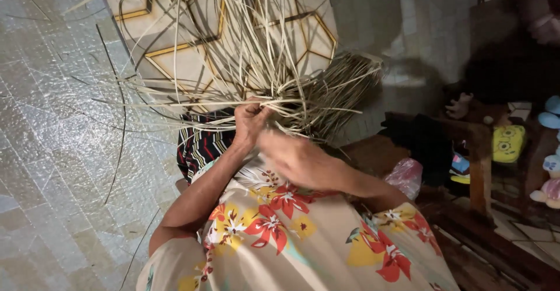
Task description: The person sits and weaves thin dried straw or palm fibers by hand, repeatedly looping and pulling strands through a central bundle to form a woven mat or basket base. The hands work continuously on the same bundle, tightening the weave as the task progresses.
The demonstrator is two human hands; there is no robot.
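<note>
Flowered cloth point(291, 238) covers my lap, nearest the lens. Above it, my left hand point(249, 123) is clenched on a bundle of pale straw strips point(274, 87), held over my knees. My right hand point(300, 160), blurred, rests just beside them; its grasp I cannot tell. Loose strips fan onto a patterned mat point(175, 63) on the tiled floor point(52, 151).

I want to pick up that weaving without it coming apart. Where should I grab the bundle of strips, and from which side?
Probably at the gathered waist, where the left hand pinches the strips together. There they cross tightly; beyond it they fan out loose toward the floor and would slip apart. Come from the near side, by the right hand, since the far side is all splayed ends.
</note>
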